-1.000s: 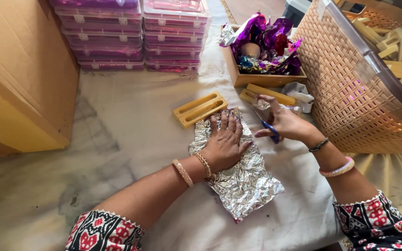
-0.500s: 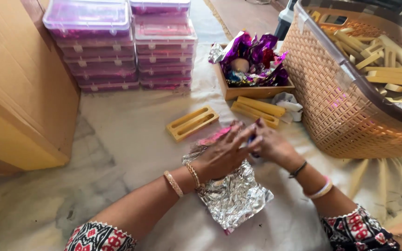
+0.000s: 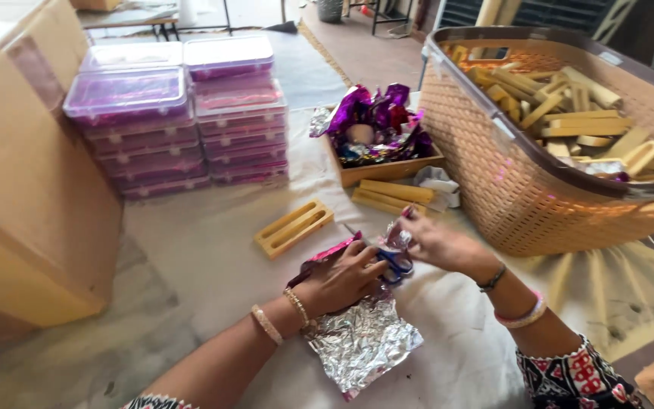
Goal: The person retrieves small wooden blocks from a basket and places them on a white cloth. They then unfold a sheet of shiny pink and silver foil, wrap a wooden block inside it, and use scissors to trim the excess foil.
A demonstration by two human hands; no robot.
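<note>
A crinkled sheet of silver foil (image 3: pixel 361 341) with a pink underside lies on the white cloth in front of me. My left hand (image 3: pixel 342 279) presses on its upper part and pinches its far edge. My right hand (image 3: pixel 437 244) holds blue-handled scissors (image 3: pixel 395 261) at the foil's top edge and also grips a bit of foil. A yellow wooden mould (image 3: pixel 294 227) with two slots lies just left of my hands. Two more yellow blocks (image 3: pixel 391 195) rest beyond them.
A wicker basket (image 3: pixel 524 204) full of yellow wooden blocks stands at the right. A small wooden box of purple foil wrappers (image 3: pixel 376 129) sits at the back. Stacked pink-lidded plastic boxes (image 3: pixel 175 113) stand at the left, beside a cardboard carton (image 3: pixel 24 197).
My hands came together at the foil's top edge, which is lifted and folded up. The scissors are now between both hands. The view has tilted upward.
</note>
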